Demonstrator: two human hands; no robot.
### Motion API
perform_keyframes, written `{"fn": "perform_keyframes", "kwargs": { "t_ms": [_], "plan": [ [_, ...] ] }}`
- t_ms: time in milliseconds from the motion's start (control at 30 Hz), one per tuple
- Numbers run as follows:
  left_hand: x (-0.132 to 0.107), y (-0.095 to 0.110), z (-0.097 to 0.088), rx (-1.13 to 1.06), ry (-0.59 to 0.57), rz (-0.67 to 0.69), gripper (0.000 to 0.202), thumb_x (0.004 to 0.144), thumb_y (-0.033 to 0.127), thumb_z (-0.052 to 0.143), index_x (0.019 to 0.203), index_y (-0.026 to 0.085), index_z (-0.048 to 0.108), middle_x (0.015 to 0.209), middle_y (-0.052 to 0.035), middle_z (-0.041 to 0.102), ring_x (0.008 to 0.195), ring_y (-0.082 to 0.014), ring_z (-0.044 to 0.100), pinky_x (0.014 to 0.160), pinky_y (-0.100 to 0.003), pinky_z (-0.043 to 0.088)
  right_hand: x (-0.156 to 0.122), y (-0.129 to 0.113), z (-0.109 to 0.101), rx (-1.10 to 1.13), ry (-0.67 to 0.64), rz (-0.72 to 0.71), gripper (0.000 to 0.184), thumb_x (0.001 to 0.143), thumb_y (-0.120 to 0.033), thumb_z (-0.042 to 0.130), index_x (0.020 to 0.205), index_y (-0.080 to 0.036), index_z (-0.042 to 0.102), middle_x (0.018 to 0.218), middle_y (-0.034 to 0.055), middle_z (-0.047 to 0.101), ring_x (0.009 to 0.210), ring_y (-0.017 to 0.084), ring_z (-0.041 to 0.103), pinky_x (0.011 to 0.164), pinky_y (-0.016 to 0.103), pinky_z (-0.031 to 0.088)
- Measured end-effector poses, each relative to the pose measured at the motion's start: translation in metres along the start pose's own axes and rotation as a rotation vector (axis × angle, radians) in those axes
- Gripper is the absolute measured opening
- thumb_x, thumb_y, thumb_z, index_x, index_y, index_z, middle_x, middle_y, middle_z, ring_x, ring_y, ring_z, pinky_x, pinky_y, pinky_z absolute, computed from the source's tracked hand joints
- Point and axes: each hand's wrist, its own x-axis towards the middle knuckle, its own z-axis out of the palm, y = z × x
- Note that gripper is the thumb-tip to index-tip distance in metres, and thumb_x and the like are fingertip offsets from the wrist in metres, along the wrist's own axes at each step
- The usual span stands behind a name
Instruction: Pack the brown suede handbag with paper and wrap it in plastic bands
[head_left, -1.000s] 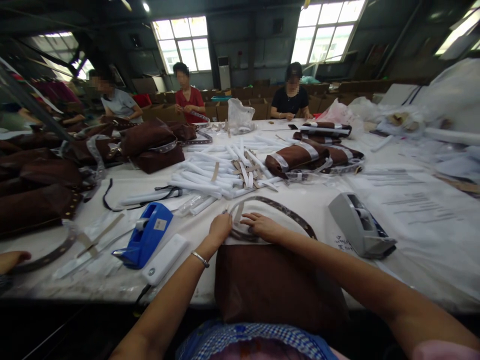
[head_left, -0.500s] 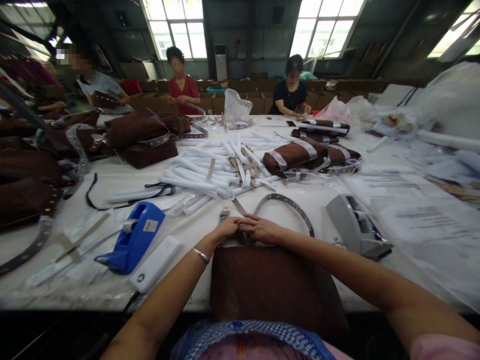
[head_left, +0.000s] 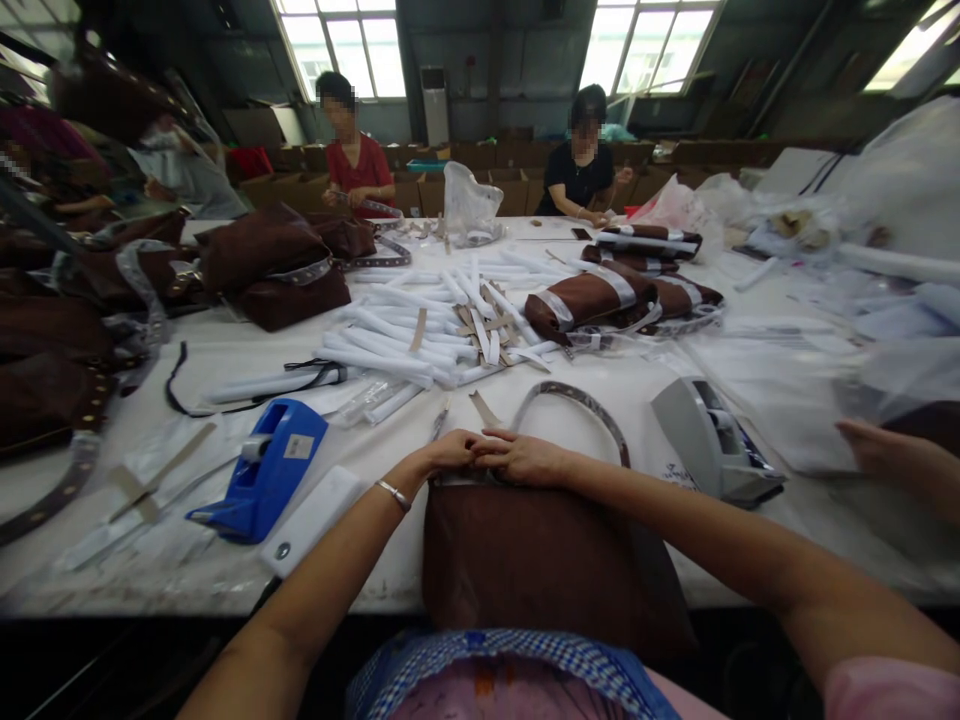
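A brown leather handbag (head_left: 540,560) lies at the table's front edge before me, its studded strap (head_left: 581,400) looping out beyond its far side. My left hand (head_left: 448,452) is closed at the bag's far edge, with bent fingers. From the other side my right hand (head_left: 525,458) meets it, fingertips pressed together against the left ones. What they pinch between them is hidden by the fingers. Just beyond lies a small strip of brown card (head_left: 484,408). A blue tape dispenser (head_left: 262,470) stands to the left and a grey tape dispenser (head_left: 709,440) to the right.
White rolled tubes (head_left: 405,345) and card strips are heaped mid-table. Wrapped brown bags (head_left: 592,297) lie behind them, with more bags (head_left: 274,265) at left. A white box-like object (head_left: 315,515) lies beside the blue dispenser. Another person's hand (head_left: 892,460) reaches in at right; co-workers (head_left: 360,165) are opposite.
Another person's hand and a dark item under clear plastic have come in at the right. At far left a person has lifted a brown bag. My hands stay almost in place.
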Motion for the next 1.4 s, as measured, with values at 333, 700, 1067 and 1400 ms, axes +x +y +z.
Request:
{"fn": "perform_keyframes", "kwargs": {
  "t_ms": [333,700,1067,1400],
  "plan": [
    [0.000,0.002,0.008,-0.014,-0.083,0.013,0.029,0.077,0.039,0.067,0.085,0.012,0.074,0.067,0.0009,0.067,0.065,-0.0141,0.060,0.062,-0.024,0.044,-0.015,-0.013,-0.006,0.222,0.054,0.192,0.021,0.098,-0.016,0.055,0.108,-0.023,0.072,0.127,0.0025,0.068,0.135,0.017,0.048,0.114,0.033,0.038],
    [-0.009,-0.004,0.026,0.078,0.157,0.001,0.028,0.075,0.034,0.065,0.085,0.012,0.078,0.067,-0.0022,0.070,0.065,-0.0154,0.059,0.059,-0.023,0.038,-0.004,-0.049,-0.026,0.358,-0.018,1.202,0.047,0.092,-0.056,0.057,0.111,-0.015,0.067,0.083,0.0085,0.075,0.080,0.023,0.070,0.065,0.026,0.045],
    [-0.013,0.008,0.032,0.238,0.169,0.048,0.030,0.089,0.033,0.055,0.082,0.016,0.078,0.070,-0.0039,0.072,0.067,-0.0166,0.062,0.065,-0.025,0.039,0.012,-0.034,-0.022,0.268,-0.201,1.146,0.027,0.089,-0.022,0.054,0.097,-0.017,0.079,0.091,0.0121,0.077,0.084,0.024,0.070,0.069,0.026,0.045],
    [-0.011,0.022,0.032,0.377,0.185,-0.036,0.024,0.086,0.026,0.057,0.077,0.014,0.076,0.073,-0.0075,0.073,0.070,-0.0186,0.064,0.066,-0.027,0.040,0.007,-0.013,-0.004,0.197,-0.087,0.934,0.026,0.090,-0.011,0.056,0.107,-0.017,0.074,0.104,0.0106,0.073,0.098,0.023,0.066,0.083,0.026,0.045]
  ]
}}
